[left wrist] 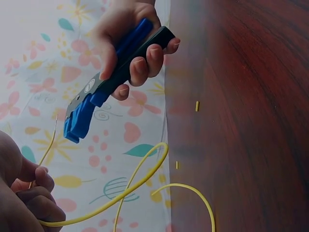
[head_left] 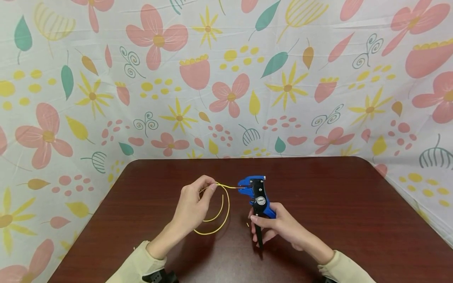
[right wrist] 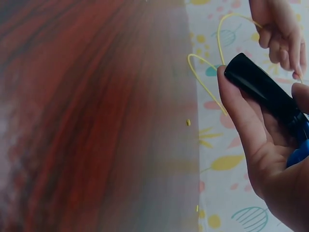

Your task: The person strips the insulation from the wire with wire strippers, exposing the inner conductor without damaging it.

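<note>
My left hand pinches a thin yellow wire near one end, and the rest of the wire loops down toward the table. That end points into the blue head of a wire stripper, just at its jaws. My right hand grips the stripper's blue and black handles, holding the tool upright over the table. In the left wrist view the stripper hangs above the wire loop. The right wrist view shows the black handle in my palm.
The dark red wooden table stands against a floral cloth backdrop. Small yellow insulation scraps lie on the table near the hands. Bare tabletop stretches to the left and right of both hands.
</note>
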### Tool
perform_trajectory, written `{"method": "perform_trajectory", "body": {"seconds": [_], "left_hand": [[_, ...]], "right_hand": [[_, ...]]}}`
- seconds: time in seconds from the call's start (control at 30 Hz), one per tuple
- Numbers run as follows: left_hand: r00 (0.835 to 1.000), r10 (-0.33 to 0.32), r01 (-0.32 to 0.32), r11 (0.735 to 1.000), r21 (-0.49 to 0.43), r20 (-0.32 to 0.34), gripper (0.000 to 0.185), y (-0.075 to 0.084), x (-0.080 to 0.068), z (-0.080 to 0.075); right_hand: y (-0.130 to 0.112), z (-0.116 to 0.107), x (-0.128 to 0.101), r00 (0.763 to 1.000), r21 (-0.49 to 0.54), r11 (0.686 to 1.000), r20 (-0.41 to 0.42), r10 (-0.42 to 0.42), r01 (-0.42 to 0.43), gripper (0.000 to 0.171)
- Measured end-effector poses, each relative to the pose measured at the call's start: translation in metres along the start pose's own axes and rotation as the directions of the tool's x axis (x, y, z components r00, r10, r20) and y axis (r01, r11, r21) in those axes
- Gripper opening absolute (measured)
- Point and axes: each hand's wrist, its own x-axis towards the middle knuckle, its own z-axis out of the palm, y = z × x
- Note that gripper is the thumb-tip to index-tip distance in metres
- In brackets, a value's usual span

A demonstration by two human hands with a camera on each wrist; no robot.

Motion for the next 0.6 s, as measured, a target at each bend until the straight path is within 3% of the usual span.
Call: {"method": "perform_trajectory", "body": {"seconds": [0.6], "left_hand": [[0.998,0.028,-0.025,0.998,-0.054,0.055,0.011,-0.0003,-0.0015,0.0060]], "right_hand": [[-0.0034,0.0082,0.0016,0.997,0.034,0.998,0.070,-0.046,0.043,0.032]]}}
